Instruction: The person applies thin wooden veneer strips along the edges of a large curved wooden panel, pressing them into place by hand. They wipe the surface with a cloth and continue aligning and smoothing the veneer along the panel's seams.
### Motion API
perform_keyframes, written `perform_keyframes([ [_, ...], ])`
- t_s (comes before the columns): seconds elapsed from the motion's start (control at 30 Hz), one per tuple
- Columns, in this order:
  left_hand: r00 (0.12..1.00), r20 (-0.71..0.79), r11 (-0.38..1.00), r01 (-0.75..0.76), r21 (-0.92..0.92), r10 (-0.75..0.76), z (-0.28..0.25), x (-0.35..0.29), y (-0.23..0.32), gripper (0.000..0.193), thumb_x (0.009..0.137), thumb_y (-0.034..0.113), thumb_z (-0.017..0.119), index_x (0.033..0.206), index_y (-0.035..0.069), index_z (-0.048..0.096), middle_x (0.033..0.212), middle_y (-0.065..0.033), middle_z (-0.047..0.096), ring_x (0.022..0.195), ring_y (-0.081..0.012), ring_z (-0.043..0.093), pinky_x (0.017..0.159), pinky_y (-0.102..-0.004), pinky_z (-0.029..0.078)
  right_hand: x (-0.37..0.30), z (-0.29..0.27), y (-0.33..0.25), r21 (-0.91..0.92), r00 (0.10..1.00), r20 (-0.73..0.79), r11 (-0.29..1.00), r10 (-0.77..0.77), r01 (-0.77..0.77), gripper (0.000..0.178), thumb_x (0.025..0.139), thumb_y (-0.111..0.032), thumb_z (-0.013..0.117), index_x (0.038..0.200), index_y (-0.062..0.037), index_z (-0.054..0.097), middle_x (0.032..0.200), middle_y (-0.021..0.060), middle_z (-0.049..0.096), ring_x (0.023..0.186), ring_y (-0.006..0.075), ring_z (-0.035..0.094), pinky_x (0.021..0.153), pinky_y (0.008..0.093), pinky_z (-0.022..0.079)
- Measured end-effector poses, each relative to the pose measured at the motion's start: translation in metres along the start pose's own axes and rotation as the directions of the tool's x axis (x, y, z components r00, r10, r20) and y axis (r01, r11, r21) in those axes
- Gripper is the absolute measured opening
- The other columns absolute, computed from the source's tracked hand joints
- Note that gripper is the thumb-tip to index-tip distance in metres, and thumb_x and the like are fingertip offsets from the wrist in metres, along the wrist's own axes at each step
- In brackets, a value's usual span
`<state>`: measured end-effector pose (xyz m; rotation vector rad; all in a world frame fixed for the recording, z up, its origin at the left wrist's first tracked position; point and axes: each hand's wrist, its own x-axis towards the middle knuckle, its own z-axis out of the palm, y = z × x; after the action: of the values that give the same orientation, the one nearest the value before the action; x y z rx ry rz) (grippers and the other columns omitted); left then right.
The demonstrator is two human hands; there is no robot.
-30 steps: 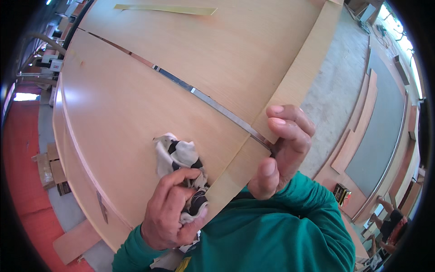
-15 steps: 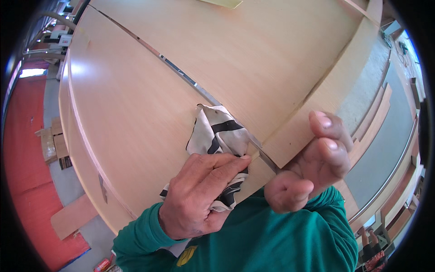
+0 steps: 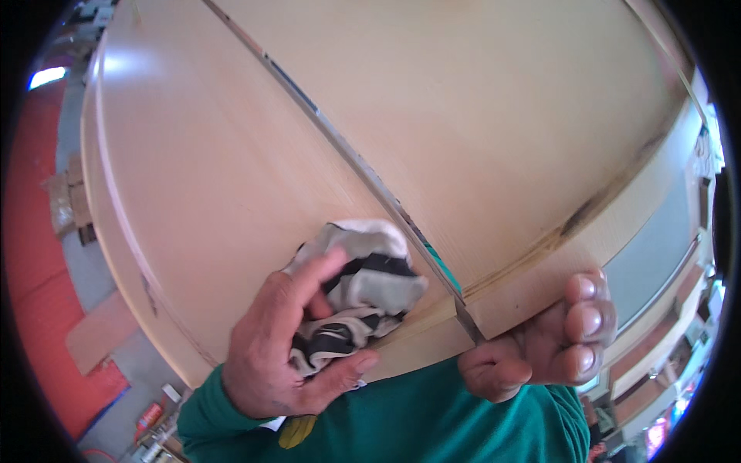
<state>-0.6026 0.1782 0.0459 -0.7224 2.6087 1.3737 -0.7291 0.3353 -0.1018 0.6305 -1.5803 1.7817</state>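
Note:
A white cloth with black stripes (image 3: 374, 282) lies bunched on the pale wood-grain panel (image 3: 208, 193). My left hand (image 3: 274, 339) grips it loosely between thumb and fingers, the raised index finger blurred. A narrow shiny metal strip (image 3: 351, 158) runs diagonally between the two wood-grain surfaces, down to the near edge. By the strip's near end, my right hand (image 3: 544, 347) is turned palm up below the pale edge board (image 3: 532, 297). Its fingers are half curled, the thumb stands apart, and nothing shows in them.
A dark, rough mark (image 3: 583, 212) runs along the seam by the right edge board. At the left, a red floor area (image 3: 38, 255) and a loose brown board (image 3: 100, 332) lie below the panel. Several boards (image 3: 656, 347) are at the right.
The view has shifted. My left hand's fingers have spread from a pressing pinch, and the cloth is bunched more tightly. My right hand has drawn lower against the edge, its fingers rearranged.

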Motion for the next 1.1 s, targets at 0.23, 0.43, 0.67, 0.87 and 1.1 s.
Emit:
perform_keyframes([
  [0.23,0.998,-0.06,0.896,0.053,0.441,-0.03,-0.045,-0.019,-0.058,0.031,0.079,0.019,0.098,0.094,0.002,0.077,0.102,-0.0149,0.06,0.08,-0.0299,0.066,0.069,-0.0403,0.056,-0.005,-0.031,0.034,0.074,0.916,0.302,0.965,-0.263,0.252,0.053,0.116,-0.037,0.055,0.162,-0.0124,0.061,0.152,0.012,0.068,0.141,0.0284,0.064,0.124,0.0459,0.047],
  [0.43,0.979,0.178,0.955,-0.144,0.261,0.099,-0.061,-0.02,-0.085,0.038,0.08,0.033,0.091,0.093,0.003,0.072,0.103,-0.0117,0.059,0.083,-0.0263,0.064,0.071,-0.0396,0.055,-0.011,-0.037,0.027,0.06,0.922,0.357,0.989,-0.147,0.135,0.048,0.117,-0.044,0.056,0.154,-0.0155,0.066,0.154,0.0124,0.064,0.146,0.029,0.062,0.129,0.0503,0.05],
  [0.67,0.915,0.188,0.931,-0.365,0.016,0.356,-0.023,0.013,-0.096,0.045,0.084,0.017,0.087,0.129,0.024,0.084,0.113,0.0008,0.068,0.087,-0.0203,0.067,0.066,-0.0327,0.059,0.0,-0.045,0.051,0.102,0.715,0.664,0.973,-0.222,0.207,0.048,0.108,-0.074,0.063,0.138,-0.0392,0.075,0.159,0.0103,0.059,0.153,0.0289,0.052,0.129,0.0506,0.042],
  [0.87,0.916,0.229,0.939,-0.342,0.019,0.329,-0.012,0.038,-0.077,0.048,0.091,0.017,0.086,0.138,0.01,0.082,0.112,-0.0047,0.07,0.087,-0.0236,0.068,0.069,-0.0346,0.06,-0.014,-0.035,0.063,0.015,0.713,0.603,0.899,-0.358,0.439,0.034,0.101,-0.075,0.068,0.125,-0.0536,0.077,0.15,-0.0019,0.061,0.15,0.026,0.052,0.13,0.0509,0.034],
  [1.1,0.907,0.281,0.944,-0.331,0.012,0.315,0.005,0.056,-0.065,0.042,0.098,0.018,0.08,0.136,0.002,0.081,0.112,-0.0061,0.07,0.089,-0.0252,0.069,0.07,-0.0369,0.062,-0.007,-0.037,0.065,-0.022,0.668,0.664,0.884,-0.336,0.467,0.035,0.09,-0.068,0.078,0.125,-0.0651,0.074,0.143,-0.0114,0.061,0.15,0.0229,0.051,0.138,0.0505,0.025],
])
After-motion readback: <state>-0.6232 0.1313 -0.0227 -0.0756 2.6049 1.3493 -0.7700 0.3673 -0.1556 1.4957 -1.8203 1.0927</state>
